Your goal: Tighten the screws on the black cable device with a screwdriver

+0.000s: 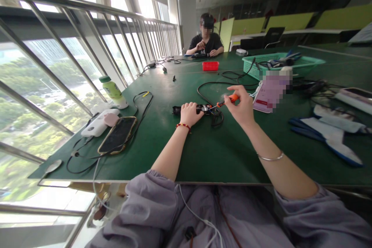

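Observation:
My left hand (190, 114) is closed over a slim black corded device (176, 110), pressing it down on the green table (162, 143). At the device's right end, small metal and orange parts and thin wires show, and a black cord runs off it. Between the fingertips of my right hand (242, 106) is a screwdriver (229, 100) with an orange and black handle. Its shaft points down and left, and the tip is at the exposed parts; whether it sits on a screw is too small to tell.
A phone (117, 135), white power bank (101, 122) and green bottle (114, 92) lie or stand left. To the right are a propped pink phone (269, 95), gloves (328, 133) and a green basket (252, 68). A red box (210, 66) and a seated person (206, 40) are beyond.

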### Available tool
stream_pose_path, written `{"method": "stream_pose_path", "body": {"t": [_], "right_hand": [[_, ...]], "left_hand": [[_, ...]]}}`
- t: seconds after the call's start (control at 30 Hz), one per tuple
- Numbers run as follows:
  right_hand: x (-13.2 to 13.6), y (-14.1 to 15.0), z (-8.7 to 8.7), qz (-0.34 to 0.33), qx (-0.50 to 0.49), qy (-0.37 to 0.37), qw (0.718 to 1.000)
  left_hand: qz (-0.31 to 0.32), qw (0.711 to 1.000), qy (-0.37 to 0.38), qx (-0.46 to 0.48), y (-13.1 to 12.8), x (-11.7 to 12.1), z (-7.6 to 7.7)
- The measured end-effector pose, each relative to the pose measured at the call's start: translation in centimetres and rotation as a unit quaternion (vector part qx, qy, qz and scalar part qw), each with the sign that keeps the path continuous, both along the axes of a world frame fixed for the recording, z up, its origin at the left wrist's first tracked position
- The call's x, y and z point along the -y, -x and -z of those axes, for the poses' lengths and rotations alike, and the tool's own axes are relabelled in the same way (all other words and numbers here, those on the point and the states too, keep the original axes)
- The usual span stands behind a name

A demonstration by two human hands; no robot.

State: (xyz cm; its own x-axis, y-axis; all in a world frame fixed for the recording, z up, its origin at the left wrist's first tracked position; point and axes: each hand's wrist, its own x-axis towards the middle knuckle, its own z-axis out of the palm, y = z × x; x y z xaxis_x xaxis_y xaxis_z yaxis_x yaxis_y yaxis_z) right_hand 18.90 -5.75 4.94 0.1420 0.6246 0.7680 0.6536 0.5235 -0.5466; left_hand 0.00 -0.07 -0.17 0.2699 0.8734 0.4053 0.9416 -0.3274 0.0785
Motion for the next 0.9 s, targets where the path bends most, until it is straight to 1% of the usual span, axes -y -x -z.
{"method": "stream_pose_path", "body": {"t": [0.07, 0.13, 0.33, 0.57, 0.77, 0.9], "right_hand": [[-0.14, -0.04, 0.12, -0.010, -0.007, -0.025, 1.000], [-0.23, -0.09, 0.19, -0.009, -0.006, -0.030, 1.000], [0.11, 0.03, -0.03, 0.015, 0.010, 0.016, 1.000], [-0.01, 0.01, 0.07, 0.003, -0.007, -0.032, 0.999], [0.07, 0.08, -0.07, 0.028, -0.001, 0.013, 1.000], [-0.10, 0.05, 0.15, 0.007, -0.004, -0.029, 1.000]], "left_hand": [[0.000, 1.000, 0.000, 0.000, -0.01, -0.01, 0.00], [-0.001, 1.000, 0.000, -0.001, 0.01, -0.01, -0.01], [-0.001, 1.000, 0.001, -0.001, 0.05, 0.07, -0.03], [0.001, 1.000, 0.009, 0.006, 0.01, 0.11, -0.08], [-0.001, 1.000, 0.009, 0.005, 0.05, 0.11, -0.09], [-0.002, 1.000, 0.006, 0.005, 0.02, 0.08, -0.04]]}}
